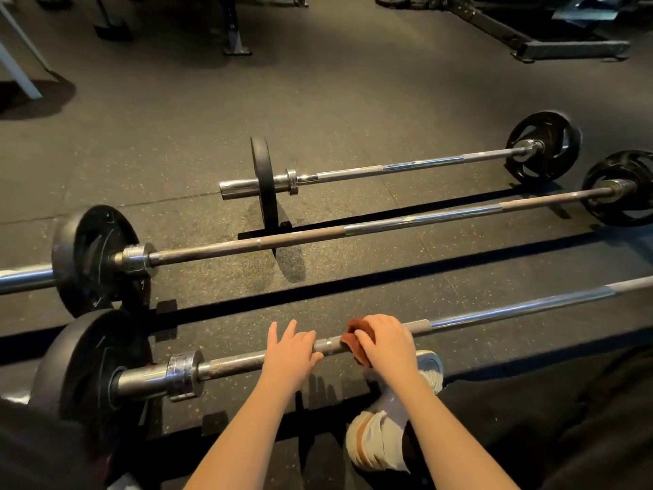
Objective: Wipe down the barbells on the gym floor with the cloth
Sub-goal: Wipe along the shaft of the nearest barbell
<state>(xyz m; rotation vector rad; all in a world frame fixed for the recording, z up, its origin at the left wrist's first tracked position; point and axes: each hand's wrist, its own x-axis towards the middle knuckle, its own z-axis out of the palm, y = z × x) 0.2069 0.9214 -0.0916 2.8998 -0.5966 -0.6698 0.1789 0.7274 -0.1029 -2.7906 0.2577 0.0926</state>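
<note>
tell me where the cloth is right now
In the head view the reddish-brown cloth sits low, right of centre, gripped by the right hand around the nearest barbell, just right of the left hand.

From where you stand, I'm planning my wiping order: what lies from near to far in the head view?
Nearest barbell, the right hand holding the cloth on it → middle barbell → far barbell → black machine base at the back.

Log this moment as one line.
step: wiping | right hand: grips cloth on nearest barbell | left hand: rests on it, beside cloth
</note>
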